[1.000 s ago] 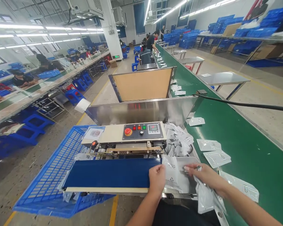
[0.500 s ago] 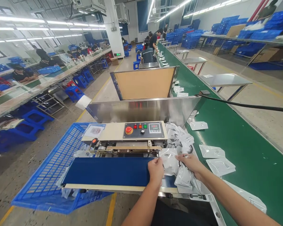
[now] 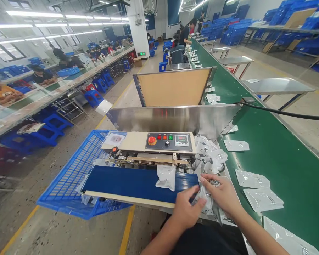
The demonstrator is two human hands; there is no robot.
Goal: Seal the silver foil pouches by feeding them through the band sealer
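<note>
A white pouch point(image 3: 166, 178) hangs by its top edge in the band sealer point(image 3: 127, 143), its lower part over the blue belt point(image 3: 122, 184). My left hand point(image 3: 188, 209) is by the belt's right end, thumb and fingers apart, close to a loose pouch point(image 3: 207, 202). That pouch is pinched by my right hand point(image 3: 223, 193) near its upper edge; some of it is hidden behind the fingers. Behind my right hand lies a heap of similar white pouches point(image 3: 210, 152) at the sealer's right end.
A green conveyor point(image 3: 289, 170) runs along the right with several pouches point(image 3: 263, 200) on it. Under the sealer's left end stands a blue plastic basket point(image 3: 66, 177). A steel panel point(image 3: 172, 118) rises behind the sealer. A black cable point(image 3: 287, 112) crosses the conveyor. People sit at the left bench.
The pouch held between both hands is now in the sealer, farther left and released. My left hand has opened and moved toward me; my right hand now grips another pouch. The view has shifted.
</note>
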